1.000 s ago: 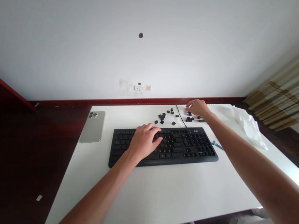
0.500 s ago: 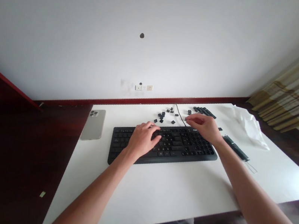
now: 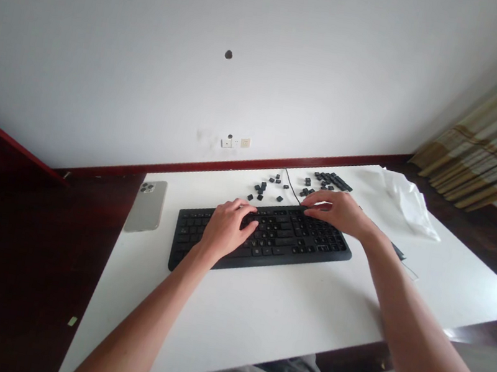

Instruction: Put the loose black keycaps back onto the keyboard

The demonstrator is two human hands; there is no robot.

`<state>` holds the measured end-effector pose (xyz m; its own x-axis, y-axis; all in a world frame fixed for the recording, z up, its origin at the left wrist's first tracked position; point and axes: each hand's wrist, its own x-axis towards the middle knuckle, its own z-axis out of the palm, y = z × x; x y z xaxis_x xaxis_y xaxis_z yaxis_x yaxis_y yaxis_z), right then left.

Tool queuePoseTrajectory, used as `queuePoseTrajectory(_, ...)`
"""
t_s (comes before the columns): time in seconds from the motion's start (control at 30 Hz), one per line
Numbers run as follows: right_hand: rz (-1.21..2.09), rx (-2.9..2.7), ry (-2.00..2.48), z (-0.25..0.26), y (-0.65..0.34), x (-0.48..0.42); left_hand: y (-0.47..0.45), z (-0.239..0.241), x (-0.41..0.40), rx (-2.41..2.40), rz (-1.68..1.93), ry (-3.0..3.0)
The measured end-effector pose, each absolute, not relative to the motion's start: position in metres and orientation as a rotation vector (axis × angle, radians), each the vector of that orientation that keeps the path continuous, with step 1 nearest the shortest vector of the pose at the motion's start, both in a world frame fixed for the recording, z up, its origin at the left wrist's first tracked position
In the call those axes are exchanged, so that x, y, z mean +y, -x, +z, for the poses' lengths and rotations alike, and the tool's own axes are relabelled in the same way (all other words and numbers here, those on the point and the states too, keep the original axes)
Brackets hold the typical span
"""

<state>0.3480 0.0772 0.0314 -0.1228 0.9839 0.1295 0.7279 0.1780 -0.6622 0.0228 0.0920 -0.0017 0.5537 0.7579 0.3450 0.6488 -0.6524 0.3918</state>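
A black keyboard (image 3: 261,252) lies on the white table, with bare sockets showing where keycaps are off at its middle and right. My left hand (image 3: 228,225) rests on its middle-left keys, fingers spread and thumb apart. Over the keyboard's rear edge, near the cable (image 3: 293,187), is my right hand (image 3: 336,211); its thumb and fingertips are a little apart, and I see nothing between them. Loose black keycaps (image 3: 263,186) are scattered behind the keyboard. More keycaps (image 3: 334,181) are grouped beyond my right hand.
A grey phone (image 3: 147,208) lies at the table's left edge. On the right are a white plastic bag (image 3: 408,205) and a dark item (image 3: 396,250), partly hidden by my right forearm. Wall sockets (image 3: 236,142) sit behind the table.
My right hand has moved from above the loose keycaps to the keyboard's rear edge, its pinch loosened. Several keycaps it had covered now show. My left hand stays on the keys.
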Motion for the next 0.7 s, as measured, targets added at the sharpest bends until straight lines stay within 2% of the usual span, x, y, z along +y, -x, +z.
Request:
queuePoseTrajectory(0.2,0.759,-2.007,1.629,0.031,-0.349,0.076,-0.023,-0.001,0.092,1.187,0.719,-2.572)
queuePoseTrajectory(0.7,0.558,-2.163,1.670,0.037,-0.335,0.071,-0.023,-0.003,0.093,1.182,0.741,-2.572)
